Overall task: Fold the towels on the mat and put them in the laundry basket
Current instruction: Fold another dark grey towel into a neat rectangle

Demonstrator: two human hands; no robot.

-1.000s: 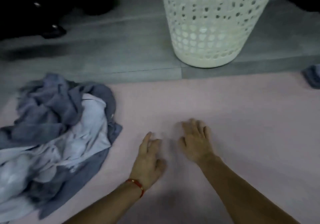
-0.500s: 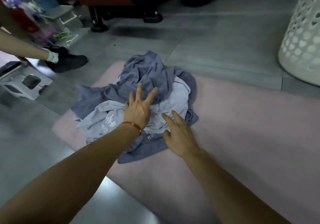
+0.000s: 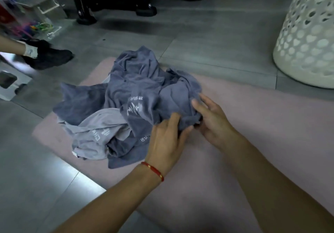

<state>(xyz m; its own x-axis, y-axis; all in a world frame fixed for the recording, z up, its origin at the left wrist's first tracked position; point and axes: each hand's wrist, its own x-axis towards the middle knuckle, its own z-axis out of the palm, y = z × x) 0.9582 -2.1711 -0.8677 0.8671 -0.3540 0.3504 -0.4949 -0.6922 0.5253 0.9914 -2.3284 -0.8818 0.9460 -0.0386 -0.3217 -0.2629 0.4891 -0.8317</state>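
Pink, soft-looking fabric mat [image 3: 253,142] fills the near ground, laid over grey floor tiles [image 3: 36,178]. Two bare forearms reach across it from the bottom edge. The left hand [image 3: 167,139], with a red cord bracelet [image 3: 153,170] at the wrist, has thumb and fingers pinching a fold of a dark blue-grey towel [image 3: 148,95]. Just beside it, the right hand [image 3: 211,122] grips the same bunched fold from the other side, its upper fingers stretched over the cloth. That towel tops a crumpled heap sitting at the mat's left end, with a lighter grey towel bearing white print [image 3: 97,131] half buried under it. Farther right, well apart from the heap, a white perforated plastic laundry basket [image 3: 307,39] stands on the tiles past the mat. At far left, another person's black shoe [image 3: 48,56] rests on the floor.
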